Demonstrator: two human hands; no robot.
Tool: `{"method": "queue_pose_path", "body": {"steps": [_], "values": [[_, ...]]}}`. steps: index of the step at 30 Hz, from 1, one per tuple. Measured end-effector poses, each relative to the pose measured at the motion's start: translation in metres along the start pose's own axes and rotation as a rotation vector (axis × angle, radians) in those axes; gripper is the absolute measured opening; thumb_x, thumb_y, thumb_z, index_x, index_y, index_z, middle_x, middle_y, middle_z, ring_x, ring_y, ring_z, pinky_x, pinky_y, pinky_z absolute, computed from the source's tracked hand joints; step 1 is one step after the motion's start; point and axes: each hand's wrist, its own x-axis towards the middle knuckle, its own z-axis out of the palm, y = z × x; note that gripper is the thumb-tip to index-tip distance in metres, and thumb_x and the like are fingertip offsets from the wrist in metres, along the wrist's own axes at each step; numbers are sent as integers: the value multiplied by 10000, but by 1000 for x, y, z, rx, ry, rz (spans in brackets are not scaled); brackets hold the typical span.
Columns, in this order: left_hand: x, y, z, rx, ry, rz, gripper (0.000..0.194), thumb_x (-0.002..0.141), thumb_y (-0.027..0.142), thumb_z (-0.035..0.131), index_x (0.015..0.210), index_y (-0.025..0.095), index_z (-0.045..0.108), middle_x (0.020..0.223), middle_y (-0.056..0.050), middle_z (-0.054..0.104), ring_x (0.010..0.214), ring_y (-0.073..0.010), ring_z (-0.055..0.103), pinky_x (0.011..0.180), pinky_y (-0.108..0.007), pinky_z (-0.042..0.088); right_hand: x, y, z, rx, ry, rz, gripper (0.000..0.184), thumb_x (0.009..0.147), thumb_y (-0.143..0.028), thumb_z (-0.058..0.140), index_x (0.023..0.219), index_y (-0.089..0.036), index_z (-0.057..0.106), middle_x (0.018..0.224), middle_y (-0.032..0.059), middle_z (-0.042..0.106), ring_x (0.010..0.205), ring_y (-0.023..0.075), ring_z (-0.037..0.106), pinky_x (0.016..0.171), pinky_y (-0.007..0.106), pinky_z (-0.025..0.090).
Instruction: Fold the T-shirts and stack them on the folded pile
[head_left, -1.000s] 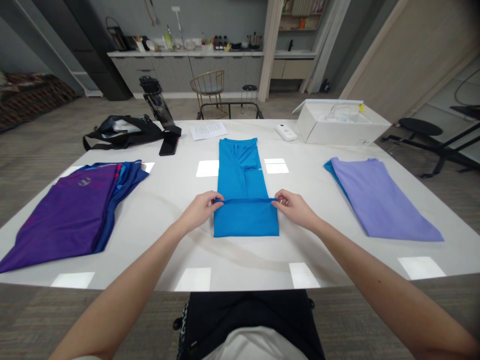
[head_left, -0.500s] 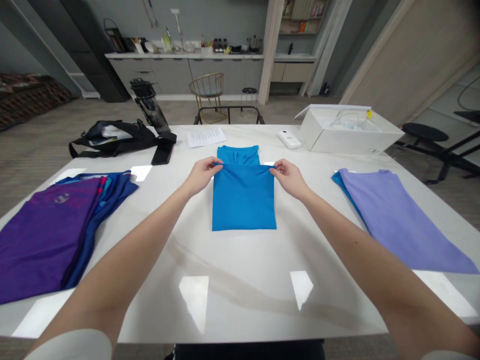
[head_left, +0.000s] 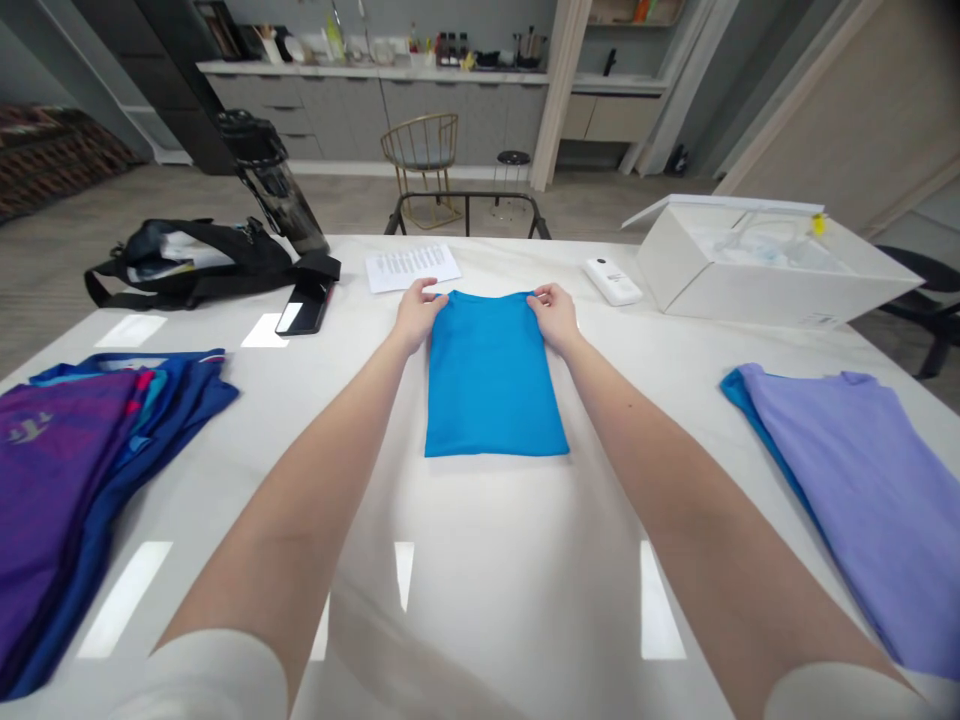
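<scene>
Pinching the far corners of the folded blue shirt [head_left: 491, 380] — left hand [head_left: 415, 316], right hand [head_left: 555, 316] both curled shut, printed sheet [head_left: 412, 268] just past the left.

From where I sit driving this view, the body I'm looking through has two bare arms reaching away from the near edge. The left forearm [head_left: 300, 520] and the right forearm [head_left: 675, 500] are long and smooth, narrowing toward the wrists. The left hand [head_left: 415, 315] and right hand [head_left: 555, 315] are slim and bare, with thin fingers. Nearest me, the left sleeve [head_left: 206, 680] and right sleeve [head_left: 825, 697] are plain white, soft-looking, with rounded edges, and both run off the bottom of my view.
</scene>
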Motion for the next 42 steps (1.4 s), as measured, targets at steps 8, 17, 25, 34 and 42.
{"method": "queue_pose_path", "body": {"steps": [8,17,25,34,42], "values": [[-17,-22,-7,183,4,52,176,734,181,593,888,207,674,799,6,679,737,-154,602,692,-263,461,-16,24,-8,117,-160,-84,254,728,-312,640,948,-218,723,725,-36,633,609,138,498,651,288,430],[-22,-16,-3,201,22,81,486,723,189,554,1151,210,782,1199,-43,746,1133,-251,656,1038,-369,502,-19,23,-16,218,-156,-25,437,776,-349,596,1146,-227,794,1184,42,760,1036,240,665,965,412,514],[-15,-22,-1,371,-132,194,737,858,290,618,1573,243,442,1636,-83,417,1524,-277,366,1273,-448,258,-19,10,-12,-146,-213,-181,603,992,-416,427,1549,-195,490,1600,96,466,1452,241,446,1204,470,340],[-32,18,29,640,-240,375,516,1031,317,415,1505,139,511,1626,-165,411,1522,-278,367,1271,-465,256,-34,-18,-5,-488,-174,-283,580,1036,-406,369,1537,-142,496,1663,134,346,1524,295,323,1241,527,268],[-46,3,59,900,-344,190,593,1032,533,385,1555,266,465,1668,-74,359,1566,-320,262,1273,-541,187,-49,-24,22,-717,-393,-109,611,1076,-520,230,1608,-263,384,1698,71,267,1574,326,201,1214,730,64]]}}
